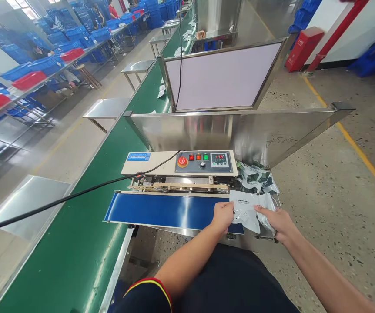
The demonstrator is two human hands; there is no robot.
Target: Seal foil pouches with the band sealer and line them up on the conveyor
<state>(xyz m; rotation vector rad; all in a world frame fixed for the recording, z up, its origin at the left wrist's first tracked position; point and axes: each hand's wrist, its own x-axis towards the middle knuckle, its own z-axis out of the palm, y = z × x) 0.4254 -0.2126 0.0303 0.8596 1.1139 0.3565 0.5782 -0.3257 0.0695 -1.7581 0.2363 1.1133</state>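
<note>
Head view
Left hand: your left hand [222, 215] is curled, fingers bent down onto the left edge of the silver pouch [244, 209]; it pinches or presses that edge, and the thumb is hidden, so you cannot tell which.
Right hand: your right hand [277, 221] lies flatter, fingers half spread, pointing left across the pouch's right side, touching it from above and gripping its right edge.
Silver pouch: it lies flat between your two hands, its left part on the right end of the blue belt [171, 211], its top edge just below the sealer's slot.
Arm pose: both forearms reach forward from the bottom of the frame and converge on the pouch; the left comes in from a dark sleeve with a red and yellow cuff [148, 289], the right is bare and runs in from the lower right.
Pouch pile: more silver pouches [256, 178] are heaped just beyond your right hand, against the steel wall [207, 130].
Sealing machine: the sealing machine [177, 167] sits beyond your left hand, with a red round button [182, 161] and a small display [219, 159] on its panel.
Cable: a black cable [76, 193] runs away to the left of your left hand, over the green conveyor [76, 243].
</note>
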